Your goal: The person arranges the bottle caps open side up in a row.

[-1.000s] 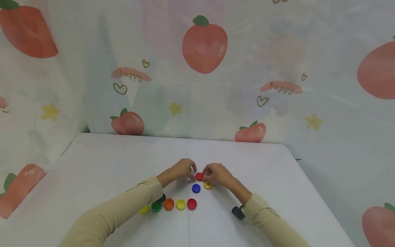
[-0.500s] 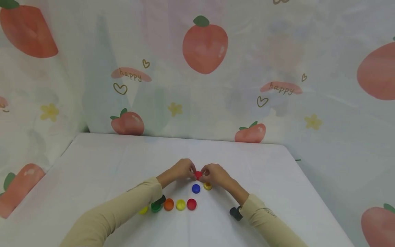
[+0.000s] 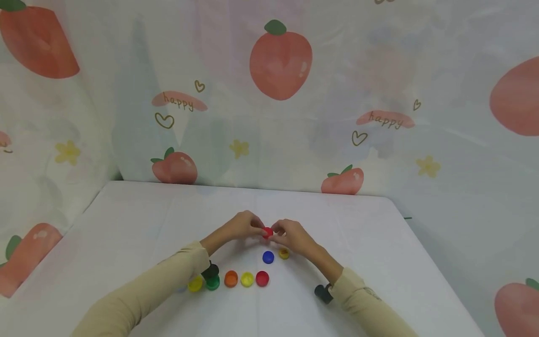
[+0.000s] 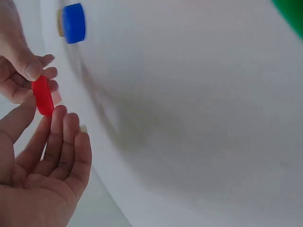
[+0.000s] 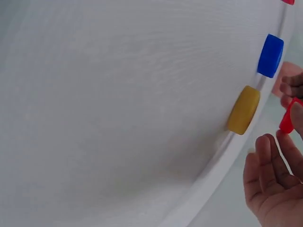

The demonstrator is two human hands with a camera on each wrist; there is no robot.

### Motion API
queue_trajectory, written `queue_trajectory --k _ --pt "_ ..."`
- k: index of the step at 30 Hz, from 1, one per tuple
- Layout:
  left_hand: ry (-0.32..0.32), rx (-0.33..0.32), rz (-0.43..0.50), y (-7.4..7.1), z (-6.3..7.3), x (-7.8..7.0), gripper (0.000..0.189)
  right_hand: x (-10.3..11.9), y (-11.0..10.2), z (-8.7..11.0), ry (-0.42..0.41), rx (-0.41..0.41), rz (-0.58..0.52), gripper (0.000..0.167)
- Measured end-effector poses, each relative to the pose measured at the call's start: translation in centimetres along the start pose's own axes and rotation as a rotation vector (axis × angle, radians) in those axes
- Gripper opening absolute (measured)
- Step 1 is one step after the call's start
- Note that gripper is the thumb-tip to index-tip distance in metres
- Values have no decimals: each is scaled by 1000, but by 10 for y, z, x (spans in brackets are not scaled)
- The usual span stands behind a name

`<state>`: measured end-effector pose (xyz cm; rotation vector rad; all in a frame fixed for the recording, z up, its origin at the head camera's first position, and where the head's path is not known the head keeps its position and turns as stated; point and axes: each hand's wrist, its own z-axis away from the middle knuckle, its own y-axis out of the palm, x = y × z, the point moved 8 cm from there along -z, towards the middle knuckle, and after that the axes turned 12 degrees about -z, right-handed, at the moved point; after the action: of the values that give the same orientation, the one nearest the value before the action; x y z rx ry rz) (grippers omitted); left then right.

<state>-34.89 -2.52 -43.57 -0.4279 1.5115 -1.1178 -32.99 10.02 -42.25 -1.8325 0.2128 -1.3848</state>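
Note:
A small red plastic cap [image 3: 267, 232] is between my two hands, turned partly on edge and raised over the white table. My left hand [image 3: 244, 225] pinches it with thumb and index finger, the other fingers loosely bent, as the left wrist view shows. From the other side my right hand [image 3: 293, 235] pinches the same cap [image 5: 288, 118] between thumb and index fingertip. Close in front of the hands, a blue cap [image 3: 268, 257] and a gold-yellow cap [image 3: 284, 253] lie on the table.
Nearer me, a row of caps includes a yellow one [image 3: 195, 284], a green one [image 3: 213, 282], an orange one [image 3: 230, 279], another yellow one [image 3: 247, 279] and a red one [image 3: 262, 279]. The left sleeve [image 3: 156, 281] partly covers the row's left end. A patterned cloth hangs behind.
The red cap has been lifted and tilted, moving slightly left and away from me. Both hands now pinch it, and the left forearm has shifted left, uncovering more of the yellow cap.

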Motion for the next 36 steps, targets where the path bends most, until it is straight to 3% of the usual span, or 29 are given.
queue_trajectory --k 7,11,15,19,23,31,36 --pt "-100 8 350 -14 16 2 29 18 -6 5 -63 -54 -135 26" --pt "-108 20 451 -21 25 -4 33 26 -12 8 -64 -84 -234 29" --pt "-91 22 536 -26 33 -10 33 29 -15 9 -28 -64 -406 34" --pt "-72 11 587 -30 42 -14 34 32 -16 11 6 -23 -560 35" --pt "-56 -7 627 -33 52 -20 33 44 -20 17 36 -1 -624 33" --pt "-40 -1 649 -32 70 -26 33 57 -23 32 35 0 -602 26" --pt "13 -46 527 -28 75 -32 26 75 -27 49 13 27 -515 20"
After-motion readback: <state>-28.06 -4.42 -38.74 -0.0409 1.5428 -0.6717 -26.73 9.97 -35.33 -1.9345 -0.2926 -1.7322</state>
